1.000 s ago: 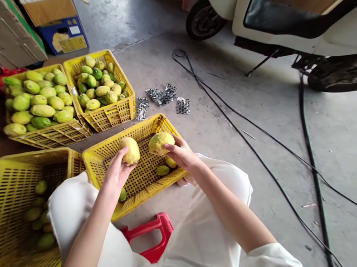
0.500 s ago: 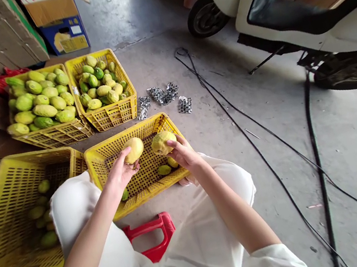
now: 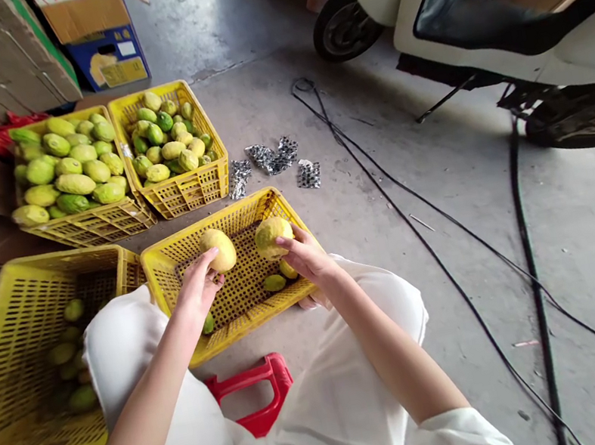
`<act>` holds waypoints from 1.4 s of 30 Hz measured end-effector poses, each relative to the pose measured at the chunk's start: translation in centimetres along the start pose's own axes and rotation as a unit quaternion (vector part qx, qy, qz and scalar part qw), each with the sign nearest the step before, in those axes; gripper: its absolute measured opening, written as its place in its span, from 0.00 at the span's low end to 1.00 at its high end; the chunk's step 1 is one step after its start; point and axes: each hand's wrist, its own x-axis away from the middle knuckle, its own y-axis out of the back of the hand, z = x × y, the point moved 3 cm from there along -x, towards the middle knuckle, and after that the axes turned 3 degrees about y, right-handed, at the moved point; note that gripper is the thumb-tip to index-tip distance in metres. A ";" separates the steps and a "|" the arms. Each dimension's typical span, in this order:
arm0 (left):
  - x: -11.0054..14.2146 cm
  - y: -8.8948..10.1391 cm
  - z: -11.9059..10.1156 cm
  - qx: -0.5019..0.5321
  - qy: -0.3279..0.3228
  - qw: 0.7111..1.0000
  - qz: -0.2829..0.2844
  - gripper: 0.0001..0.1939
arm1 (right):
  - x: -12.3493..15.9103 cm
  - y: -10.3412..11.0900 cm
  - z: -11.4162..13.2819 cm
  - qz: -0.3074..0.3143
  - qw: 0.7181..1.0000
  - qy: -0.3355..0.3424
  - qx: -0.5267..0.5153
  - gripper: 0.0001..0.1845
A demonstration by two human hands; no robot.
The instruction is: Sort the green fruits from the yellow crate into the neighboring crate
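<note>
Right now my left hand [image 3: 201, 279] pinches a pale yellow, rounded fruit [image 3: 219, 250] and my right hand [image 3: 304, 253] curls around a yellow-green, bumpy fruit [image 3: 274, 237], the two apart above the yellow perforated plastic crate [image 3: 187, 248] before my knees. Each fruit lies inward of its nearer hand; the right one looks slightly longer crosswise, but the left one's long axis I cannot tell.

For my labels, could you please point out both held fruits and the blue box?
Left held fruit [image 3: 222, 248]: head view, its upper skin.
Right held fruit [image 3: 269, 236]: head view, its upper skin.
Blue box [image 3: 110, 59]: head view, its printed side.
</note>
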 end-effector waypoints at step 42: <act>1.0 -1.5 0.0 0.071 0.031 0.997 0.030 0.05 | -0.2 0.0 0.9 -0.010 0.996 0.058 -0.074 0.39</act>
